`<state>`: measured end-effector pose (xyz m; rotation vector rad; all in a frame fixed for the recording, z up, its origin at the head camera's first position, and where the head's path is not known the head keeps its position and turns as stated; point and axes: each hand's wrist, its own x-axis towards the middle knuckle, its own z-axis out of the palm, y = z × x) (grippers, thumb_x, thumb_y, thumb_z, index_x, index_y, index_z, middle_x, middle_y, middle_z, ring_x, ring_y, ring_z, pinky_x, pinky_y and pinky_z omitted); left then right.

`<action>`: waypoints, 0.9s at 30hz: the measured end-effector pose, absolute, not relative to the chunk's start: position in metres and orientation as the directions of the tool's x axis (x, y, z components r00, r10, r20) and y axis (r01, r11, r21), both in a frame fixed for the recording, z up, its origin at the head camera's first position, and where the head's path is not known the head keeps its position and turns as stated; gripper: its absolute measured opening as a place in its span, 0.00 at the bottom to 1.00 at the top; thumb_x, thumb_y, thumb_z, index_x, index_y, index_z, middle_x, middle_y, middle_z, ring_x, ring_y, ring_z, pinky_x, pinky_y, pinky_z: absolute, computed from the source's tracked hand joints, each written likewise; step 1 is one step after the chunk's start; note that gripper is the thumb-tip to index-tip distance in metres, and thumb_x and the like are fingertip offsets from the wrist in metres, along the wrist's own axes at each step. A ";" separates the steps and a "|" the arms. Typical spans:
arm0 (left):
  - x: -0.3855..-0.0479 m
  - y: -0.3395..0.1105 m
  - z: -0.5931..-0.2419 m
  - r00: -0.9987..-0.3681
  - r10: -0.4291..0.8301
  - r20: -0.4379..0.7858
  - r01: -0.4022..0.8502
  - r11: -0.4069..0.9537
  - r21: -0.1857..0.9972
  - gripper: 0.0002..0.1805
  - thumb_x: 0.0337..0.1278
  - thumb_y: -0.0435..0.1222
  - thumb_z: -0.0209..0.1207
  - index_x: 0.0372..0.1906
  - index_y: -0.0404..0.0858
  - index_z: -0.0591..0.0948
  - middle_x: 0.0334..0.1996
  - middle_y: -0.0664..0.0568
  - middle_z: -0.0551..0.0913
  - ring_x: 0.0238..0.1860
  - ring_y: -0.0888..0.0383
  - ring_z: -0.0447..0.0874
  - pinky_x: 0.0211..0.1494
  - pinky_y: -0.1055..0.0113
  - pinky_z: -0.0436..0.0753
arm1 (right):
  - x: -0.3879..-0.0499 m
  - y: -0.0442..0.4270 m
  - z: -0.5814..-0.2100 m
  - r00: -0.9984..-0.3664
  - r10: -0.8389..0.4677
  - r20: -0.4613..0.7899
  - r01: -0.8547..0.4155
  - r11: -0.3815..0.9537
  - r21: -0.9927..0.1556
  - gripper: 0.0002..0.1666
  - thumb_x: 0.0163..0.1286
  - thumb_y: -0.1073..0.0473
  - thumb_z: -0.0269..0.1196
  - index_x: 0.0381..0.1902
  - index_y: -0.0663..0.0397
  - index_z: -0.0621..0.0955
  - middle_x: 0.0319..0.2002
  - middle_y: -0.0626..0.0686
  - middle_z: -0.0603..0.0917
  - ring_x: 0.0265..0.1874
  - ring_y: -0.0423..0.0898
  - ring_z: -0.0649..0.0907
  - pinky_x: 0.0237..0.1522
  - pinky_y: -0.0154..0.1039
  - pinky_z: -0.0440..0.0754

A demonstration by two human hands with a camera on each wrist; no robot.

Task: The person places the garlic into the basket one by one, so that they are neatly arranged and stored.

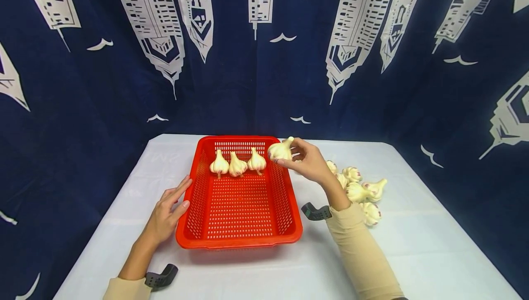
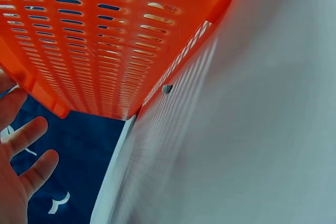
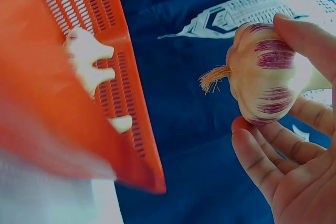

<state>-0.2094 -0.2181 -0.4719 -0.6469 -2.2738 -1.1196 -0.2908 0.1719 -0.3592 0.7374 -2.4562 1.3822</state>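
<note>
My right hand (image 1: pixel 309 160) holds a garlic bulb (image 1: pixel 281 150) between thumb and fingers, over the far right rim of a red plastic basket (image 1: pixel 239 243). In the right wrist view that garlic bulb (image 3: pixel 268 77) shows purple streaks and a tuft of roots. Inside the basket, three garlic bulbs (image 1: pixel 237 166) stand in a row along the far end, stems up. My left hand (image 1: pixel 165 215) touches the basket's left rim with its fingers fairly straight. The left wrist view shows the left hand's fingers (image 2: pixel 39 171) spread beside the basket's slotted wall (image 2: pixel 79 35).
Several more garlic bulbs (image 1: pixel 357 192) lie in a loose pile on the white table (image 1: pixel 417 226), right of the basket and partly behind my right forearm. A dark blue curtain (image 1: pixel 256 88) with white building prints hangs behind the table's far edge.
</note>
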 end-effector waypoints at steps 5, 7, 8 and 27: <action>-0.209 -0.218 -0.472 -0.753 0.184 0.631 0.613 0.543 0.574 0.29 0.61 0.29 0.56 0.69 0.35 0.72 0.70 0.44 0.69 0.55 0.51 0.71 0.49 0.70 0.69 | -0.292 0.158 -0.349 -0.818 -0.360 0.448 -0.569 0.402 -0.717 0.29 0.55 0.59 0.75 0.54 0.60 0.79 0.47 0.58 0.81 0.42 0.56 0.85 0.45 0.50 0.83; -0.209 -0.218 -0.472 -0.755 0.184 0.629 0.612 0.543 0.575 0.29 0.61 0.29 0.56 0.69 0.35 0.72 0.70 0.43 0.69 0.55 0.51 0.71 0.49 0.70 0.68 | -0.294 0.152 -0.346 -0.814 -0.372 0.446 -0.574 0.398 -0.716 0.28 0.55 0.59 0.76 0.52 0.60 0.79 0.47 0.57 0.81 0.43 0.55 0.85 0.46 0.50 0.83; -0.209 -0.218 -0.472 -0.756 0.184 0.629 0.611 0.544 0.575 0.29 0.61 0.29 0.56 0.69 0.35 0.72 0.70 0.43 0.69 0.55 0.51 0.72 0.49 0.71 0.68 | -0.294 0.149 -0.345 -0.814 -0.377 0.443 -0.574 0.396 -0.717 0.27 0.54 0.59 0.76 0.51 0.61 0.79 0.46 0.58 0.81 0.43 0.55 0.85 0.46 0.50 0.83; -0.209 -0.218 -0.472 -0.765 0.181 0.618 0.601 0.548 0.583 0.29 0.62 0.30 0.56 0.70 0.35 0.71 0.70 0.45 0.69 0.56 0.51 0.71 0.50 0.70 0.68 | -0.313 0.113 -0.348 -0.794 -0.426 0.433 -0.576 0.303 -0.759 0.33 0.54 0.65 0.74 0.58 0.67 0.77 0.52 0.61 0.78 0.51 0.58 0.82 0.53 0.50 0.80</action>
